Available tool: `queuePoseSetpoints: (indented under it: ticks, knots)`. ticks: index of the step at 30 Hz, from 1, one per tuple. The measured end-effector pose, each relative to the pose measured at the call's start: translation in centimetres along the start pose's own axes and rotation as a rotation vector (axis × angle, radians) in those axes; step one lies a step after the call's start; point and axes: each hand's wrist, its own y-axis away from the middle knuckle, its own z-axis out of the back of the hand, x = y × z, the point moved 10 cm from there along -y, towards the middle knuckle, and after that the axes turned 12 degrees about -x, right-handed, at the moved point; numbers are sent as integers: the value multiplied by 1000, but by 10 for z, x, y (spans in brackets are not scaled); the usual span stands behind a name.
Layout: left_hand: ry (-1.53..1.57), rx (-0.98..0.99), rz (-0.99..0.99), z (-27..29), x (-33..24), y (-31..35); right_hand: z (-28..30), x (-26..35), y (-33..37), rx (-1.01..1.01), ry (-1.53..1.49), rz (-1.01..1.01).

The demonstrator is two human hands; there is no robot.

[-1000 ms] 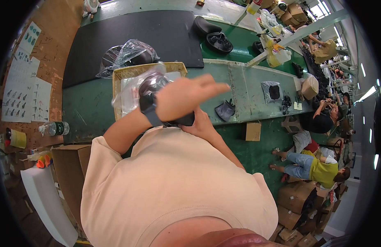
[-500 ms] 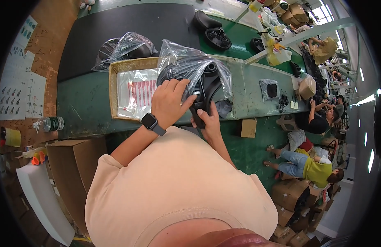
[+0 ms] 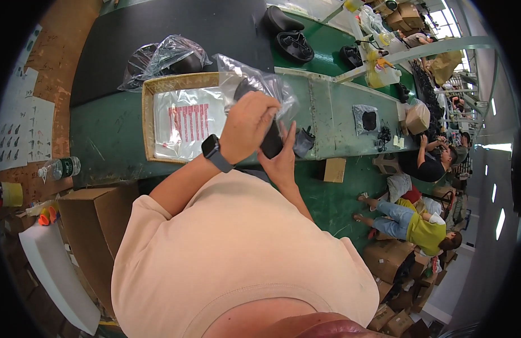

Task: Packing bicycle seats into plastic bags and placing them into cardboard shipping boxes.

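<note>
A black bicycle saddle (image 3: 270, 144) is tilted up on its edge in front of me, partly inside a clear plastic bag (image 3: 284, 97). My left hand (image 3: 248, 125), with a watch on its wrist, lies over the saddle's left side. Its fingers are bent closed on the bag and saddle. From below, my right hand (image 3: 280, 164) grips the narrow end, thumb on the near side and fingers behind. Just left of them sits a shallow cardboard box (image 3: 148, 125) of flat clear bags (image 3: 184, 118) with red print.
Another bagged saddle (image 3: 184, 63) lies on the black mat (image 3: 176, 25). Bare saddles (image 3: 294, 46) rest farther back. A small dark part (image 3: 304, 141) is right of my hands. A water bottle (image 3: 60, 168) stands at left. Two people (image 3: 426, 234) are at right.
The saddle has turned from showing its underside rails to standing on edge. My left hand has moved right and closed over it; my right hand has shifted its hold on the narrow end.
</note>
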Motion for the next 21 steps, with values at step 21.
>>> queuePoseSetpoints:
  ticks: [21]
  knots:
    - [-305,227,187,13,187,-45,-79,-62,-276,-175,24,199]
